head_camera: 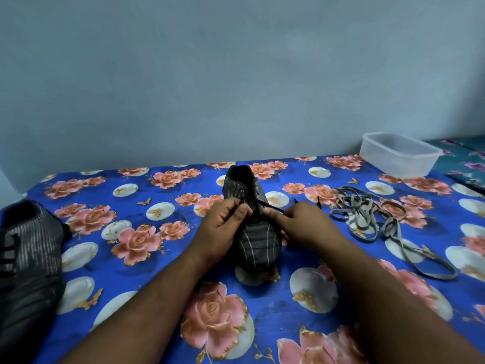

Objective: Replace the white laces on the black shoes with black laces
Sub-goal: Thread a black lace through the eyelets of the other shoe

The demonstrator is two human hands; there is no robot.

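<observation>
Two hands work at one black shoe (256,232) that stands upright near the middle of the table (147,290), its toe toward the person at 6 o'clock and its heel opening toward the wall (236,74) at 12 o'clock. The left hand (223,222) sits on the shoe's 9 o'clock side, its grip curled and pinched together on the black lace (273,207) at the eyelets. The right hand (304,222) sits on the 3 o'clock side, its grip also clamped on that lace, thumb and forefinger pressed together; a short stretch of lace runs taut between the two hands across the tongue, and a dark lace tip (319,201) shows just past the right hand's knuckles. A second black shoe (29,253) lies at the table's 9 o'clock edge, partly cut off by the frame, with dark lace bars across its front. A loose tangle of pale laces (367,214) lies on the cloth at 3 o'clock of the held shoe, near the right hand but apart from it, one long loop trailing toward 5 o'clock. A clear tub (399,153) rests at 2 o'clock, at the far corner by the wall. The table carries a blue cloth with pink roses and white circles.
</observation>
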